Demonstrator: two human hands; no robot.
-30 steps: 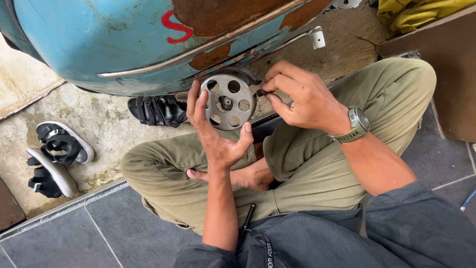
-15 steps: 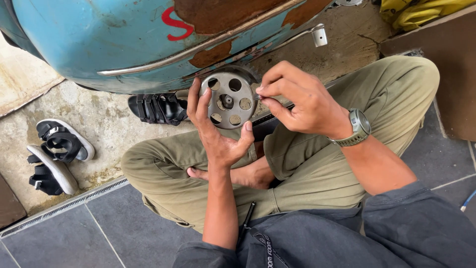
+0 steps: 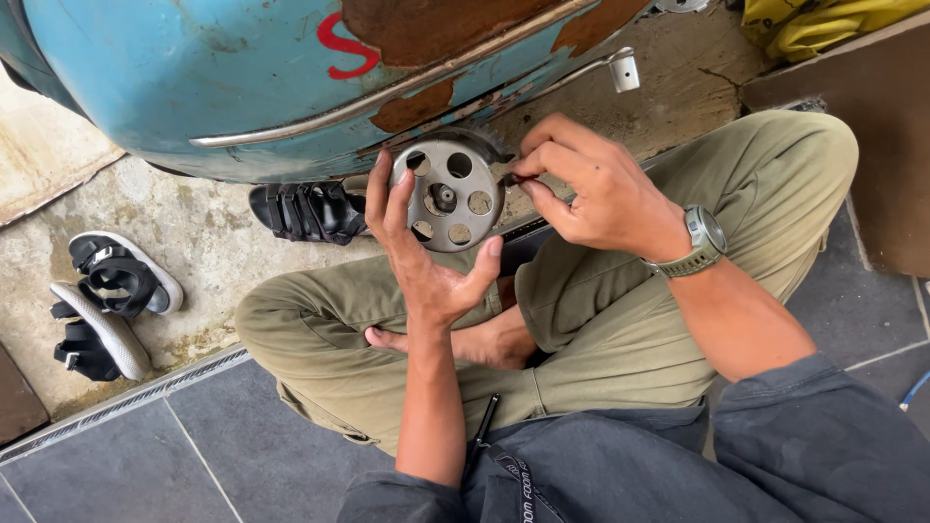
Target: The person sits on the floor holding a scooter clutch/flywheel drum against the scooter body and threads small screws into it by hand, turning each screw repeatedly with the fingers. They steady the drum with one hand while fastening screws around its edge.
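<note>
A round grey metal disc [image 3: 448, 198] with circular holes is held upright below the lower edge of a rusted blue vehicle body [image 3: 242, 77], above the crossed legs in olive trousers [image 3: 601, 320]. The left hand [image 3: 426, 257] is spread behind the disc, fingers at its left rim and thumb at its lower right rim. The right hand [image 3: 591, 189], wearing a wristwatch [image 3: 702, 242], is pinched with fingertips together at the disc's right rim; whatever is pinched is too small to tell. A black sandal [image 3: 305, 211] lies just left of the disc on the concrete floor [image 3: 194, 252]; two more sandals [image 3: 107, 300] lie near the floor's left edge.
</note>
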